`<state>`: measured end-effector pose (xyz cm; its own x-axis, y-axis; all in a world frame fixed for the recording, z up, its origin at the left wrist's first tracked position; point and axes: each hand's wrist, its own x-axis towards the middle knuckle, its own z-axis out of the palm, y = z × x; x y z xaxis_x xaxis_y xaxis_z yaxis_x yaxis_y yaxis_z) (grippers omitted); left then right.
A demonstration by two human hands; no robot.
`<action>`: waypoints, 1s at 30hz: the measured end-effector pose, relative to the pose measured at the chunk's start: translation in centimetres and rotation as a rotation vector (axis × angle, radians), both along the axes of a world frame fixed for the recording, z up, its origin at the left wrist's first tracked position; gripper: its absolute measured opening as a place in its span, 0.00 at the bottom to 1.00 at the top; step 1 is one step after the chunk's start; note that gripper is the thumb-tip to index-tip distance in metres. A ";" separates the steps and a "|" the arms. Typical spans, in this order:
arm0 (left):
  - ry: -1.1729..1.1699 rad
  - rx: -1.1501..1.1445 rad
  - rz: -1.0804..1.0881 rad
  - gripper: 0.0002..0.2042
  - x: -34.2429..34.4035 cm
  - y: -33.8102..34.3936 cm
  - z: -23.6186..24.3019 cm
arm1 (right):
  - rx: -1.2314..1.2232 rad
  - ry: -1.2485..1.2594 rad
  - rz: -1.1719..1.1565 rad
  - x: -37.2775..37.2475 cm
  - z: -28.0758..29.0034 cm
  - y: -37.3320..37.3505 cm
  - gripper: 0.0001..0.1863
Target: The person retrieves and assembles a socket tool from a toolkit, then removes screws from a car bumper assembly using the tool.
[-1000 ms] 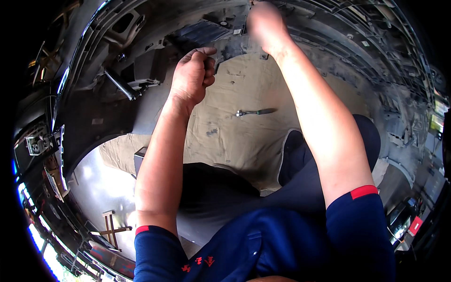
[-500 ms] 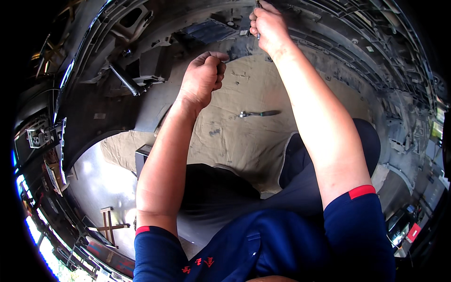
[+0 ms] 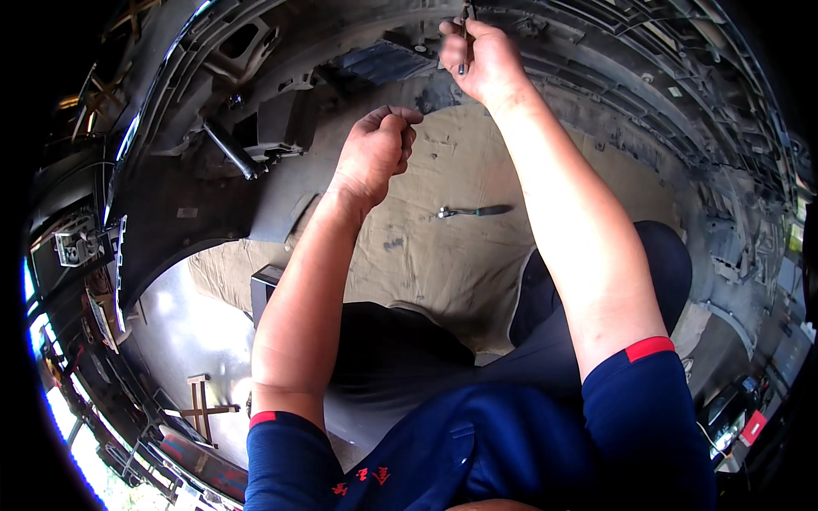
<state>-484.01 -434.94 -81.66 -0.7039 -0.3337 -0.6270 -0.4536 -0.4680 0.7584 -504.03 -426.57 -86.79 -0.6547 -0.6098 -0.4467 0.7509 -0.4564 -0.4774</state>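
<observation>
My right hand (image 3: 487, 66) is raised at the top of the view, near the dark car-body panels. It holds a slim dark rod-shaped tool (image 3: 463, 61) upright; some fingers are loosened and slightly blurred, and I cannot make out the tool's exact kind. Lower and to the left, my left hand (image 3: 381, 149) is closed, thumb against curled fingers. Whatever may be inside it is hidden. Between and below my hands, a ratchet wrench (image 3: 477, 210) with a dark handle lies on a tan cloth (image 3: 400, 264), touched by neither hand.
Dark ribbed body panels (image 3: 648, 72) curve across the top and right. On the left, a black cylindrical strut (image 3: 228, 149) juts out beside a fender-like panel (image 3: 183, 230). A wooden cross-shaped stand (image 3: 203, 410) is at the lower left. My bent legs frame the cloth's near side.
My right hand has loosened its fingers round the rod-shaped tool and dropped slightly. The left hand keeps its closed shape, shifted a little right and down, as the whole scene has.
</observation>
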 end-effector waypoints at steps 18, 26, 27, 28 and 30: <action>-0.018 -0.030 -0.051 0.13 -0.5 0.1 -0.4 | 0.176 0.028 0.025 -0.2 -0.4 0.2 0.15; -0.035 -0.021 -0.046 0.13 -0.5 0.2 -0.7 | 0.152 -0.011 -0.034 0.3 -0.2 -0.3 0.10; -0.037 -0.023 -0.045 0.13 -0.5 0.1 -0.7 | 0.150 -0.013 -0.033 0.3 -0.1 -0.4 0.10; -0.038 -0.025 -0.046 0.12 -0.5 0.1 -0.8 | 0.179 0.005 -0.027 0.3 -0.1 -0.5 0.10; -0.040 -0.027 -0.045 0.12 -0.4 0.1 -0.9 | 0.209 0.022 -0.019 0.4 -0.1 -0.5 0.11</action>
